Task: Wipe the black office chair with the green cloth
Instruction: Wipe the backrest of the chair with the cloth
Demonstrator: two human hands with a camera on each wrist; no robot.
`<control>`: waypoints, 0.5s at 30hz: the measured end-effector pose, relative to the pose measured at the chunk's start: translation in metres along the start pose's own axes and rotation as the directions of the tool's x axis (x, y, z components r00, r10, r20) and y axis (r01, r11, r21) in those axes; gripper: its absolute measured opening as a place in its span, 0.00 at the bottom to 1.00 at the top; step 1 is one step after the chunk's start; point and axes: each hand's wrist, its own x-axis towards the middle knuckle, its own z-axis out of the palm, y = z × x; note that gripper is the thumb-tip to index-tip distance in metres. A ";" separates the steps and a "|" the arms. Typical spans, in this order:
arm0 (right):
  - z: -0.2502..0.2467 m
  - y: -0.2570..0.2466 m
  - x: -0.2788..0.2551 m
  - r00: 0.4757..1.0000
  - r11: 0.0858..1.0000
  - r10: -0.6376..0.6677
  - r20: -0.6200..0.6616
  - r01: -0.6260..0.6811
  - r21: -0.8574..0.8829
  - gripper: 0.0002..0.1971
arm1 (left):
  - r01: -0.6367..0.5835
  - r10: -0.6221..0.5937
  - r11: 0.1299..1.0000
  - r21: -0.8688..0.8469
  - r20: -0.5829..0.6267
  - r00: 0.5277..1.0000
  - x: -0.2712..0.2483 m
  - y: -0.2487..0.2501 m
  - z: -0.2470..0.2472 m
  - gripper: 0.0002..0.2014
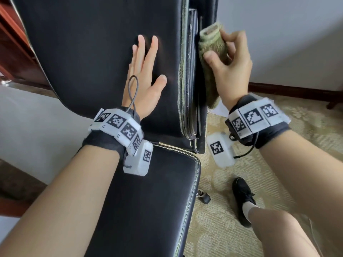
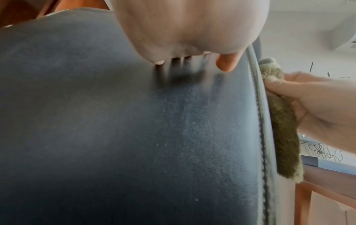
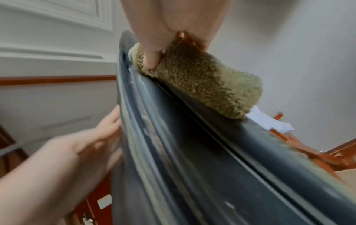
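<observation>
While the left hand [image 1: 143,76] is laid flat against the front of the backrest [image 1: 96,52] of the black office chair [image 1: 148,201], its fingers straight and slightly spread with the thumb held out to the right, nothing is gripped by it. From the left wrist view the fingertips [image 2: 226,64] are seen pressed onto the grained black padding, and faint dark streaks are shown just below them.

At the right edge of the backrest the green cloth [image 1: 211,58] is held by the right hand [image 1: 232,65]. It is bunched into a thick roll, pinched between the thumb on the near side and the curled fingers on the far side, and is set against the narrow side panel of the chair, just right of the pale piped seam [image 1: 182,71]. A loose tail of the cloth is left hanging downward along that edge. In the right wrist view the fuzzy roll [image 3: 202,82] is seen touching the edge strip, with the thumb sunk into it.

The seat cushion is seen in the near middle of the head view, below both wrists. Marker-covered bands [image 1: 120,130] are worn on both wrists. A patterned beige carpet [image 1: 222,229] is seen to the right, where a black shoe [image 1: 243,199] is planted near the chair base.
</observation>
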 end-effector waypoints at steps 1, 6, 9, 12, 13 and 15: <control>-0.001 0.007 -0.006 1.000 1.000 0.016 0.010 -0.016 -0.018 0.18 | 0.000 0.000 1.000 0.002 0.001 1.000 0.000 0.000 0.000 0.36; -0.007 0.051 -0.042 0.994 0.995 0.094 0.058 -0.091 -0.040 0.20 | 0.001 -0.001 1.000 0.001 -0.013 1.000 0.000 0.001 0.004 0.36; -0.009 0.074 -0.062 0.988 0.987 0.138 0.068 -0.132 -0.089 0.19 | -0.007 0.007 1.000 0.002 -0.031 0.999 0.002 0.001 0.007 0.36; -0.009 0.094 -0.074 0.984 0.981 0.164 0.067 -0.156 -0.116 0.18 | -0.010 0.010 1.000 0.002 -0.059 0.998 0.004 -0.002 0.011 0.36; -0.009 0.100 -0.077 0.982 0.978 0.180 0.062 -0.172 -0.117 0.19 | -0.012 0.012 1.000 0.002 -0.069 0.998 0.005 -0.003 0.013 0.37; -0.009 0.110 -0.084 0.975 0.972 0.215 0.056 -0.208 -0.112 0.20 | -0.019 0.019 1.000 -0.001 -0.092 0.996 0.008 -0.005 0.017 0.37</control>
